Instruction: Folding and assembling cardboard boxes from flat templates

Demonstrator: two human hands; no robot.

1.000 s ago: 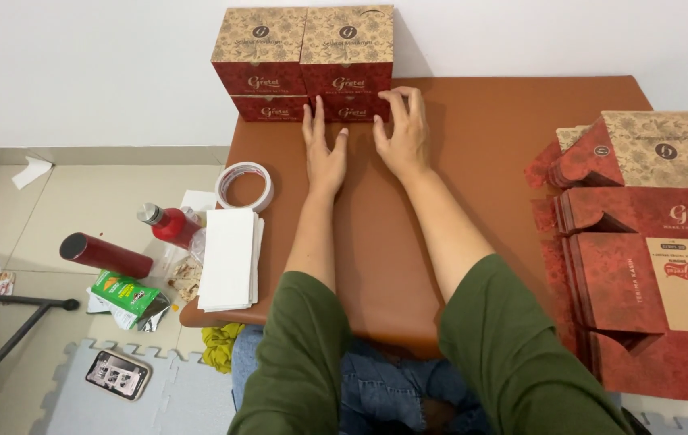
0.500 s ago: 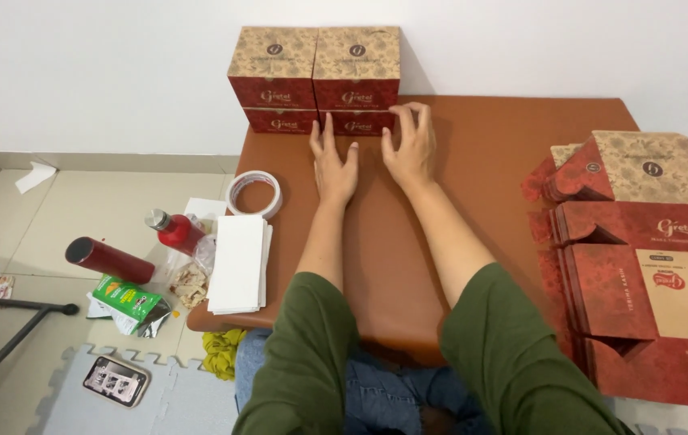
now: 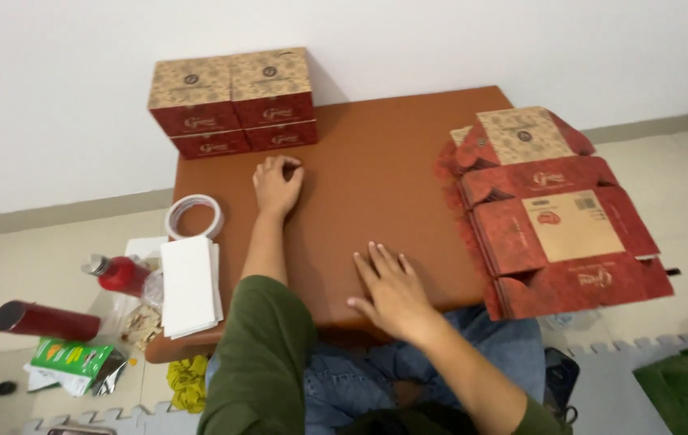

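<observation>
Your right hand [image 3: 392, 294] has pulled back from the stacked red-and-tan cardboard boxes [image 3: 233, 101] at 11 o'clock, fingers released flat on the brown table [image 3: 376, 161]; left hand [image 3: 277, 184] stays curled, grasping nothing.

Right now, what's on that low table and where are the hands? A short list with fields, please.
Surface: low brown table against a white wall
Left hand: resting on the table, fingers curled, empty, just in front of the stacked boxes
Right hand: flat on the table near its front edge, empty
Stacked boxes: red and tan, closed, at the back left
Flat box blanks: unfolded pile on the right
Tape roll: left edge
White sheets: front left corner
</observation>
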